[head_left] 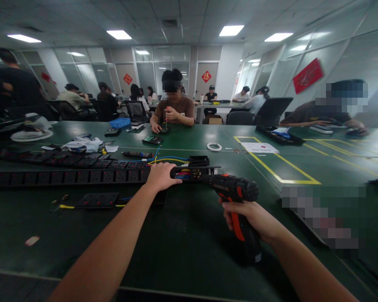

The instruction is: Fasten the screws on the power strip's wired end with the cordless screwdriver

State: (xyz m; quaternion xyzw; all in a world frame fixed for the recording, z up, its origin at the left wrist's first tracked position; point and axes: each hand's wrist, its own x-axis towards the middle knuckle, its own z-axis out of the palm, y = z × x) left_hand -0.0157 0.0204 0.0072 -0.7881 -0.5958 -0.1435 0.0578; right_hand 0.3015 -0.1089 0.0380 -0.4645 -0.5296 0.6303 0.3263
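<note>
My left hand (162,177) grips the right end of a long black power strip (82,178), its fingers over the top and its thumb at the front. Coloured wires show inside the open end of the strip, just right of that thumb. My right hand (242,216) is wrapped round the handle of a black and orange power drill (236,188). The drill points left, its tip at the strip's open end; whether it touches is too small to tell. More black socket pieces (82,160) lie behind the strip, with blue and yellow wires (168,159).
In front of the strip lies a short socket piece (100,200). Beyond are a screwdriver (137,154), a white ring (214,147), a paper sheet (260,147) and a black tray (279,135). A person (174,110) sits across the green table (182,251).
</note>
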